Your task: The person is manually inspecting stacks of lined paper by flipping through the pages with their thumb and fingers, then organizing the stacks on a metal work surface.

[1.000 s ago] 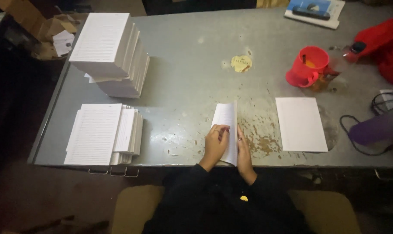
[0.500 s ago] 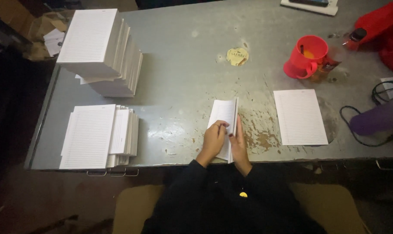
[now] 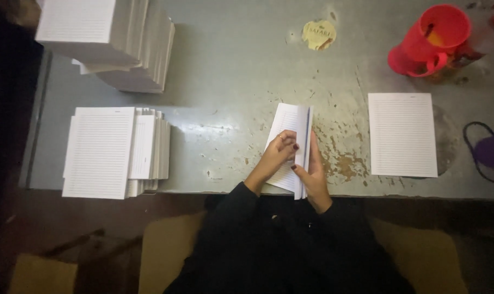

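A folded bundle of white lined sheets (image 3: 289,122) lies at the near edge of the grey metal table (image 3: 241,71). My left hand (image 3: 275,157) rests flat on its left half, fingers pressing the paper. My right hand (image 3: 314,173) grips the folded edge on the right, which stands up slightly. A single flat lined sheet (image 3: 402,134) lies to the right of my hands. Both sleeves are dark.
A low stack of lined sheets (image 3: 111,151) sits at the left front, a taller stack (image 3: 113,38) behind it. A red plastic mug (image 3: 432,38) stands at the back right, a yellowish scrap (image 3: 319,34) at the back middle, a dark cable loop (image 3: 483,149) far right.
The view has shifted slightly. My hands stay on the folded sheets and have pressed the fold a little flatter; nothing else on the table moved.
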